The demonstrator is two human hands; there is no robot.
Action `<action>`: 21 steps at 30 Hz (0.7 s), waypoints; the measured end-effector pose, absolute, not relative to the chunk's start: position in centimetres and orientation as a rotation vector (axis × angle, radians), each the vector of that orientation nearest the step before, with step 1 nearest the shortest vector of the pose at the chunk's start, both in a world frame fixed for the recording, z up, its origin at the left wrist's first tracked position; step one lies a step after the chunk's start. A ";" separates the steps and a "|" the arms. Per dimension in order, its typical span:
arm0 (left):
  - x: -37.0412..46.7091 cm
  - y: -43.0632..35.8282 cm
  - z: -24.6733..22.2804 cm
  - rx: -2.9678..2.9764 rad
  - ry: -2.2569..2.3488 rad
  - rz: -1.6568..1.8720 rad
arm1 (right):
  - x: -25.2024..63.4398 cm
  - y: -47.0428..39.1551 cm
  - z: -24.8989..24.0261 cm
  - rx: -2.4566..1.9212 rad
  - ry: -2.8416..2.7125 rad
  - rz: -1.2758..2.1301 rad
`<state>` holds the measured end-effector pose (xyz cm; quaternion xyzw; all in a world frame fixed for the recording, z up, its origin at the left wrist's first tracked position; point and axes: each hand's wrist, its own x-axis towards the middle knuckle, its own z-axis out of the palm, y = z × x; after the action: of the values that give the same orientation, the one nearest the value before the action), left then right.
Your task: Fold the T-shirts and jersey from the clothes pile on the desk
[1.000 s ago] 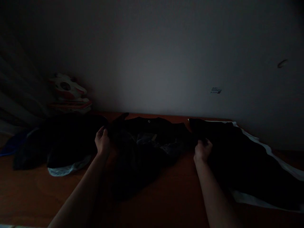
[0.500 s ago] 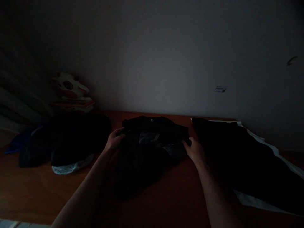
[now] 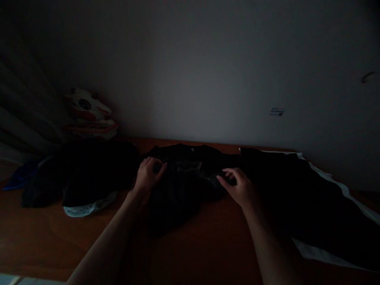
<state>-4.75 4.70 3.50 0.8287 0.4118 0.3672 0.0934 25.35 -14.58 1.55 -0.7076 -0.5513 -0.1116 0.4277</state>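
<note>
A black garment (image 3: 178, 198) with a small light mark near its far edge lies rumpled on the reddish-brown wooden surface (image 3: 38, 237). My left hand (image 3: 149, 172) is at its left side, thumb and fingers curved toward each other around dark cloth. On the right side, my right hand (image 3: 236, 182) has its thumb and fingers curled over the garment, a gap between them. The room is very dark, so whether cloth lies between the right fingertips is hard to see.
Dark clothes (image 3: 97, 170) are heaped at the left, with a pale cloth (image 3: 86, 209) beneath and a blue item (image 3: 20, 176) beside them. Layered black garments (image 3: 311, 202) lie at the right. A white-and-red toy (image 3: 89, 107) stands by the wall (image 3: 202, 71).
Both hands have shifted slightly inward over the garment, and the right fingers have loosened from its edge. The garment's near part has drawn back a little, away from me.
</note>
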 end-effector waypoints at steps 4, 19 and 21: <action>-4.4 2.8 4.7 2.624 0.568 0.507 | 23.0 -14.7 2.2 -1.755 -1.792 0.054; -3.8 3.5 3.2 2.622 0.934 0.881 | 24.2 -13.0 -1.0 -1.912 -1.605 -0.204; -3.6 2.5 3.3 2.737 0.702 0.632 | 23.5 -12.8 -1.2 -1.868 -1.646 -0.138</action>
<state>-3.56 2.54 3.32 0.9381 0.2406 0.2168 0.1227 23.52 -12.81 -1.23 -0.7101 -0.6257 -0.0525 0.3187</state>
